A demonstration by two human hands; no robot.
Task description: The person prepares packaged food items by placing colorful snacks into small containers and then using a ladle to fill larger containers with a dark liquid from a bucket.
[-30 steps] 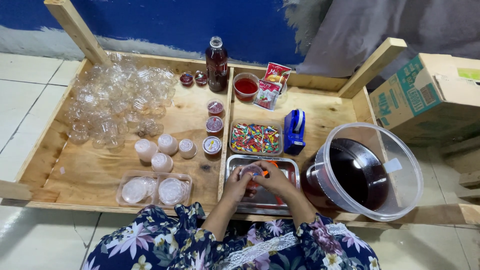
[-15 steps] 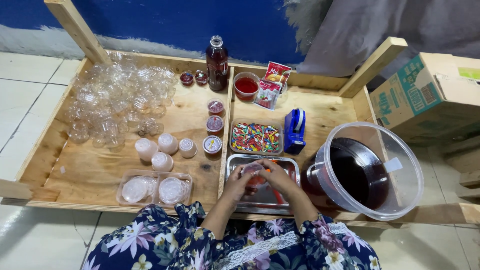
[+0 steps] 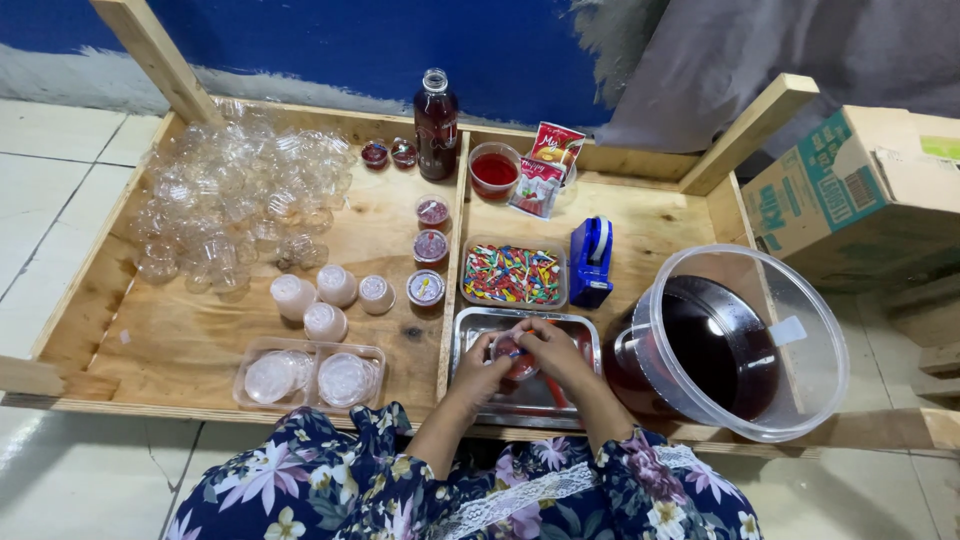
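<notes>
Both my hands meet over a metal tray (image 3: 470, 330) at the near edge of a low wooden table. Between them is a small clear cup of red liquid (image 3: 513, 352). My left hand (image 3: 482, 364) grips it from the left and my right hand (image 3: 550, 350) closes on it from the right, fingers over the top. Whether a lid is on the cup is hidden by my fingers. Just beyond the tray stands a clear box of coloured small sticks (image 3: 513, 274).
A large clear bucket of dark red liquid (image 3: 735, 345) stands at the right. Several filled cups (image 3: 431, 248), stacked lids (image 3: 310, 375), a heap of empty cups (image 3: 235, 205), a bottle (image 3: 436, 125), a blue tape dispenser (image 3: 592, 262) and a cardboard box (image 3: 860, 190) surround it.
My hands have stayed over the metal tray, turning and pressing the small cup slightly; nothing else on the table has moved.
</notes>
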